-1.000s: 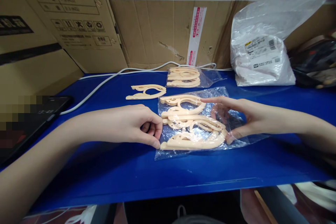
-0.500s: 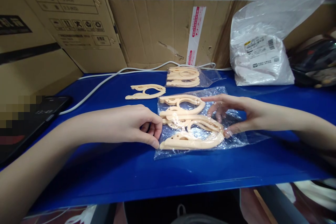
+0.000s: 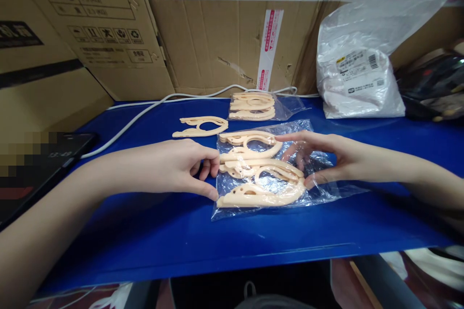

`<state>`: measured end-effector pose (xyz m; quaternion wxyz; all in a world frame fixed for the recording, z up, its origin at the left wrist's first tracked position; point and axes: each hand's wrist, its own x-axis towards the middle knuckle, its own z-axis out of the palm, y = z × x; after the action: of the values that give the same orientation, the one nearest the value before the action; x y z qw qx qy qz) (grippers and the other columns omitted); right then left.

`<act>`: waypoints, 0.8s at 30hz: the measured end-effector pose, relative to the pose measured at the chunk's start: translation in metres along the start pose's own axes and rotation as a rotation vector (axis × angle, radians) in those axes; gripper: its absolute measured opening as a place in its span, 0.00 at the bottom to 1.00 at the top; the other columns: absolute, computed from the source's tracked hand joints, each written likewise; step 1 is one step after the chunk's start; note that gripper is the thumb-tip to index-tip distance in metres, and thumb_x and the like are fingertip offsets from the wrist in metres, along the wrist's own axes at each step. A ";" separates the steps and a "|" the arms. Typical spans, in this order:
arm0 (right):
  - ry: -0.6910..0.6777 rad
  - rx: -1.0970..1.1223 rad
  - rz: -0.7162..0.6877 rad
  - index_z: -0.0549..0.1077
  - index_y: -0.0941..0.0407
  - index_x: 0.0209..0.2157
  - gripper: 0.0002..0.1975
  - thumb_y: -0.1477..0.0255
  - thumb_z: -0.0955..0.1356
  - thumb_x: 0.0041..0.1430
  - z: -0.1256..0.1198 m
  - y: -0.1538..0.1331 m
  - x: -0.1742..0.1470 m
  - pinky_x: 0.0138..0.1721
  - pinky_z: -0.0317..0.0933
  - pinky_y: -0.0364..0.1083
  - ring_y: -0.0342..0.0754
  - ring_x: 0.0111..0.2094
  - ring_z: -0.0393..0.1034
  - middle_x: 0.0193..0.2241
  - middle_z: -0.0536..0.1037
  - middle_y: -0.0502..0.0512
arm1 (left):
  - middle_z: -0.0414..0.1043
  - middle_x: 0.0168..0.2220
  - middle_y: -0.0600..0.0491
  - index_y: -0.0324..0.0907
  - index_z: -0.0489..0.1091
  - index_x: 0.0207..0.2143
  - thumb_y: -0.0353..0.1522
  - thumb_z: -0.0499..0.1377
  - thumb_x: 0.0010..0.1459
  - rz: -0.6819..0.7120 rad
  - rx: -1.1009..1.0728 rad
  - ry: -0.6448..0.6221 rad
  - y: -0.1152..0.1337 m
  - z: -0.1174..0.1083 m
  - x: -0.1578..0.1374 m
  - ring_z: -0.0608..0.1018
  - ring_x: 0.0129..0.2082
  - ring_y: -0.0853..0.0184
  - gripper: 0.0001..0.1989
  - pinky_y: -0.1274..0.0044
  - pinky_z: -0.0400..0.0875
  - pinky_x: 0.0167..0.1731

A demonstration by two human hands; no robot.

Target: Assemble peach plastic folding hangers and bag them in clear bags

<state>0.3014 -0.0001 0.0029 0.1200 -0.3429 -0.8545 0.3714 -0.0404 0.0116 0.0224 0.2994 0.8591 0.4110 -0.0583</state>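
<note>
A clear plastic bag lies flat on the blue tabletop, with beige folding hangers inside, folded and stacked in two groups. My left hand is at the bag's left edge, its fingers bent and the thumb apart from them, touching by the hanger ends. From the right, my right hand rests on the bag with spread fingers. Its index finger reaches the upper hanger's curved end and its thumb the lower one's; the other fingers curl between. A loose folded hanger lies behind my left hand.
Another bag of beige hangers lies farther back. A white cable runs along the cardboard boxes. At the back right stands a white plastic parcel bag. A phone is at the left.
My left hand has shifted slightly left and up, its thumb lifting a little. The lower hangers and my right thumb have slid slightly left.
</note>
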 end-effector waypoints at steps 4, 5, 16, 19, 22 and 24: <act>0.021 0.002 0.013 0.54 0.44 0.68 0.40 0.64 0.72 0.58 0.001 -0.001 -0.001 0.44 0.68 0.48 0.49 0.44 0.71 0.47 0.76 0.53 | 0.71 0.29 0.58 0.47 0.73 0.36 0.53 0.66 0.49 -0.007 -0.015 0.005 0.002 -0.001 -0.001 0.68 0.26 0.71 0.21 0.80 0.60 0.23; 0.024 0.009 0.008 0.55 0.44 0.67 0.39 0.64 0.72 0.58 0.001 -0.001 -0.001 0.44 0.68 0.48 0.49 0.44 0.71 0.47 0.76 0.53 | 0.71 0.29 0.58 0.47 0.73 0.36 0.53 0.66 0.49 -0.009 -0.019 0.006 0.002 -0.001 -0.001 0.67 0.25 0.71 0.21 0.80 0.60 0.23; 0.016 0.016 -0.042 0.55 0.43 0.67 0.37 0.67 0.72 0.60 0.004 -0.001 0.001 0.47 0.66 0.47 0.48 0.44 0.71 0.48 0.74 0.52 | 0.69 0.28 0.58 0.46 0.73 0.36 0.52 0.65 0.50 0.026 -0.007 0.039 0.002 0.002 0.000 0.66 0.24 0.71 0.21 0.80 0.59 0.22; 0.022 -0.002 -0.048 0.55 0.43 0.67 0.37 0.67 0.71 0.60 0.004 -0.001 0.002 0.46 0.66 0.46 0.46 0.43 0.72 0.47 0.75 0.51 | 0.69 0.28 0.58 0.46 0.73 0.36 0.52 0.65 0.50 0.024 0.000 0.039 0.003 0.002 0.000 0.67 0.24 0.71 0.21 0.79 0.59 0.22; 0.027 -0.002 -0.053 0.56 0.46 0.67 0.37 0.65 0.72 0.59 0.004 -0.003 0.003 0.45 0.66 0.45 0.45 0.41 0.72 0.45 0.77 0.52 | 0.70 0.28 0.58 0.47 0.73 0.37 0.53 0.65 0.49 0.017 0.023 0.045 0.004 0.001 0.000 0.67 0.23 0.71 0.21 0.79 0.58 0.21; 0.037 -0.014 -0.058 0.57 0.47 0.67 0.37 0.64 0.72 0.59 0.004 -0.004 0.003 0.44 0.66 0.46 0.46 0.40 0.73 0.45 0.78 0.53 | 0.70 0.28 0.57 0.47 0.73 0.36 0.53 0.66 0.49 0.011 0.038 0.051 0.003 0.001 -0.001 0.67 0.23 0.71 0.21 0.79 0.57 0.20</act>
<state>0.2953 -0.0019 0.0028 0.1440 -0.3253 -0.8643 0.3554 -0.0385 0.0088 0.0230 0.2728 0.8681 0.4125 -0.0423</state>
